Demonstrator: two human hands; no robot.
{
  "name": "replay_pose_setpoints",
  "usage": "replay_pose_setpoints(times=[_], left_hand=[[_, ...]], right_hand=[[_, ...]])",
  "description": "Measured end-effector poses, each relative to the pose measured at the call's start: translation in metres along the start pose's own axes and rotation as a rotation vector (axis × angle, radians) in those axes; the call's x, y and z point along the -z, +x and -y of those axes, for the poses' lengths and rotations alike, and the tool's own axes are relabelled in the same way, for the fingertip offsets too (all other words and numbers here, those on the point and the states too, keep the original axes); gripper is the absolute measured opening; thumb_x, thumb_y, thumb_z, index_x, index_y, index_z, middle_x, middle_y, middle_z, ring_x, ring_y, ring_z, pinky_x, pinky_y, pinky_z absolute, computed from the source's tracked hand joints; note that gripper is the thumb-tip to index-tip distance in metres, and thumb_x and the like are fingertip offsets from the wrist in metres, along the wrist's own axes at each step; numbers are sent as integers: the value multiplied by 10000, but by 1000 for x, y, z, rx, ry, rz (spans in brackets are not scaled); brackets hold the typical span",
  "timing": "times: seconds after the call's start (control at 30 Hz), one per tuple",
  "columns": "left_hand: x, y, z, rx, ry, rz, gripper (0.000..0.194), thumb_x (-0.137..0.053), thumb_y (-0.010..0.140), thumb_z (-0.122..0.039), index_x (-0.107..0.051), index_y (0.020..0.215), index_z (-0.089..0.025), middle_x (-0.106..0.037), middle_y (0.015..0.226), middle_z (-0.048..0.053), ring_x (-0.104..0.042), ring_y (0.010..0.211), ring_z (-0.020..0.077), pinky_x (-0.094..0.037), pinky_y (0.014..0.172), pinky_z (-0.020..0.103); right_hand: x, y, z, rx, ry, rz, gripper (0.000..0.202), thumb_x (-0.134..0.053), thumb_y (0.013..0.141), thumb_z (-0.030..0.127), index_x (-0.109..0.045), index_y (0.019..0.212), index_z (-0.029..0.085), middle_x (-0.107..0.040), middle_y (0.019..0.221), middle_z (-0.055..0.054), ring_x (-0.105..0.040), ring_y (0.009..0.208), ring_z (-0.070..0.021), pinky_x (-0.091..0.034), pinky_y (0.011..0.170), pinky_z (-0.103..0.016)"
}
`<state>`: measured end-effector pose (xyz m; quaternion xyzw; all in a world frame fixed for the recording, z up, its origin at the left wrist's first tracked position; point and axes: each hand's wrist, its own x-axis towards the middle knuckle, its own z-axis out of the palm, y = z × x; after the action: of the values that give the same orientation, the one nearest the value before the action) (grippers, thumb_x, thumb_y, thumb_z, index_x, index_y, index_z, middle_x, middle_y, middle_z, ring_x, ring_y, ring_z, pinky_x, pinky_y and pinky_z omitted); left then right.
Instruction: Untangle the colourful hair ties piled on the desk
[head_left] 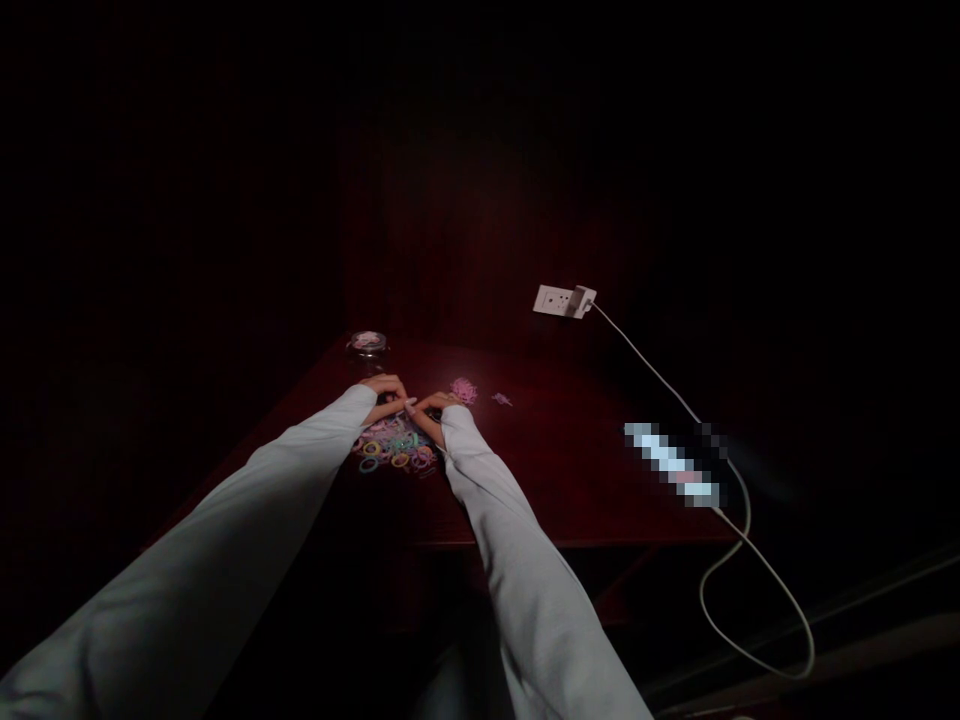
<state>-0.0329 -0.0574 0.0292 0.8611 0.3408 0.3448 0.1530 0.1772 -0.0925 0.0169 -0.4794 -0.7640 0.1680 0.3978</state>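
My left hand and my right hand meet at the fingertips, just above a heap of colourful hair ties on the dark red table. The fingers of both hands are bent and pinched together. Whatever lies between them is too small and dim to make out. Close beyond my right hand sits a small pile of pink bands. A smaller cluster of purple bands lies to its right.
A clear jar with a lid stands behind my left hand. On the wall is a white socket with a charger plugged in. Its white cable runs to a blurred-out lit device at the table's right and loops below the edge.
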Motion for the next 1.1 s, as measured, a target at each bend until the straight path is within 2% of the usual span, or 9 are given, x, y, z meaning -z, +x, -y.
replay_pose_setpoints(times=[0.27, 0.4, 0.6, 0.7, 0.83, 0.97, 1.1], left_hand=[[-2, -1, -3, 31, -35, -21, 401, -578, 1032, -490, -741, 813, -196, -673, 854, 25, -586, 788, 168, -481, 798, 287], [-2, 0, -3, 39, -32, -22, 433, -566, 1032, -530, -731, 816, -194, -680, 862, 28, -593, 807, 174, -488, 814, 287], [-3, -1, -3, 25, -47, -32, 396, -593, 1023, -482, -694, 781, -185, -638, 830, 4, -563, 770, 153, -469, 786, 266], [-3, -2, -2, 14, -40, -55, 391, -595, 1025, -481, -691, 787, -186, -626, 814, -1, -554, 753, 149, -464, 767, 259], [-4, -4, -2, 3, -34, -66, 393, -581, 1036, -472, -678, 782, -187, -607, 797, -7, -557, 760, 152, -461, 768, 256], [-4, -4, -3, 23, -27, -82, 391, -574, 1035, -453, -643, 754, -190, -587, 791, -11, -546, 750, 152, -457, 775, 261], [-6, -4, -2, 29, -31, -84, 395, -574, 1037, -449, -623, 741, -192, -569, 785, -13, -532, 741, 149, -452, 773, 260]], right_hand=[[-6, -1, -12, 6, -20, -23, 156, -709, 988, 293, -839, 928, 233, -734, 915, -16, -625, 915, -167, -477, 958, -312], [-5, -4, -11, 37, 15, -2, 194, -691, 1019, 347, -853, 984, 246, -758, 957, -16, -652, 929, -166, -472, 999, -331], [-4, -2, -12, 69, 26, 41, 173, -819, 937, 416, -863, 962, 250, -794, 995, -26, -664, 966, -187, -482, 984, -340], [-3, 1, -16, 63, 22, 24, 201, -787, 963, 451, -872, 957, 268, -798, 976, -28, -683, 962, -192, -481, 1005, -350], [-3, 0, -19, 72, 15, -20, 247, -717, 1009, 482, -878, 950, 303, -797, 995, -26, -689, 975, -193, -488, 1000, -341], [0, 0, -18, 88, -8, -85, 283, -671, 1037, 475, -873, 970, 288, -783, 1024, -35, -680, 981, -195, -498, 941, -320], [18, 0, -19, -64, -173, -241, 248, -657, 1052, 423, -861, 999, 291, -764, 1053, -27, -642, 1016, -202, -441, 962, -333]])
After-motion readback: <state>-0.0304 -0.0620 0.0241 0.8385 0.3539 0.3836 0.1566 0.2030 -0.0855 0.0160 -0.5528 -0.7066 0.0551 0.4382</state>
